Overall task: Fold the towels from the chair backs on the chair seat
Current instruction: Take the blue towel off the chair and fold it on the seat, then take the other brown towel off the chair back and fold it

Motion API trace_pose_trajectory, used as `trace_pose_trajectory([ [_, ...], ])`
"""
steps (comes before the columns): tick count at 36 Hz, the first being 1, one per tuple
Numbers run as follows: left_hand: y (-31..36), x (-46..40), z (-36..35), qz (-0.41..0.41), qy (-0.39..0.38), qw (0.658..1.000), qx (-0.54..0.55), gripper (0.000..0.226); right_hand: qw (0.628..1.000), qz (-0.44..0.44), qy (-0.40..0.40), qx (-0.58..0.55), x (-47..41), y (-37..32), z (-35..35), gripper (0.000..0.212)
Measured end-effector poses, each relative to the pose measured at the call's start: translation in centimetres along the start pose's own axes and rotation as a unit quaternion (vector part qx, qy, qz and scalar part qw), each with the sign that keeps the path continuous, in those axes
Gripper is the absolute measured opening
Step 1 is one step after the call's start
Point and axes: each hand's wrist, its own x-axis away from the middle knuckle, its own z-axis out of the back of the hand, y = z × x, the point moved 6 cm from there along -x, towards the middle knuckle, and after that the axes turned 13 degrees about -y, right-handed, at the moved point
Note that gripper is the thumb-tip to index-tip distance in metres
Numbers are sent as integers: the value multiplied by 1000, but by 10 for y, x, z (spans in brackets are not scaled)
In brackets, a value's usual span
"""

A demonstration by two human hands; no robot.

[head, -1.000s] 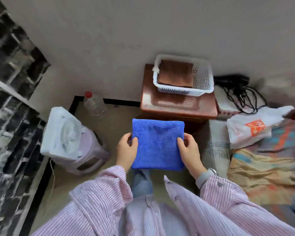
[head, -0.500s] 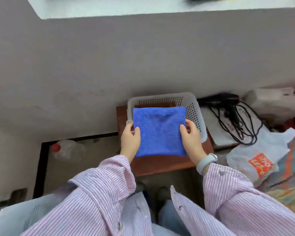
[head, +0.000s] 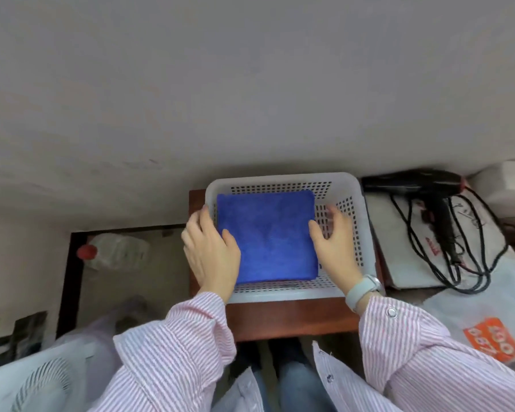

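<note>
Both hands are at the folded blue towel (head: 266, 237) inside the white basket (head: 354, 203). The left hand (head: 210, 251) lies at the towel's left edge, with the thumb on top of the cloth and the fingers along the side; whether they are still under the cloth cannot be seen. The right hand (head: 332, 239) is at the right edge with its fingers spread and loose, and it seems to grip nothing.

By the look of it, the step in hand is putting away one finished towel: it lies flat in the basket, which stands on a brown wooden seat or stool (head: 289, 318). The next move probably calls for taking both hands out without disturbing the fold, then fetching another towel, if any remains; no chair back is in view.

Counted from near to far: one white fan (head: 39, 385) at the near left, one bag with an orange label (head: 492, 340) at the right, one bottle with a red cap (head: 113, 254) on the floor at the left, one blue towel, one basket, and one black hair dryer (head: 414, 185) with its cord at the far right.
</note>
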Motion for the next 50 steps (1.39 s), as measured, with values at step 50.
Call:
trace_pose_trajectory([
  [50,-160,256,184,144,157,977,8,39,792,388,-329,338,242,-169,-174,34],
])
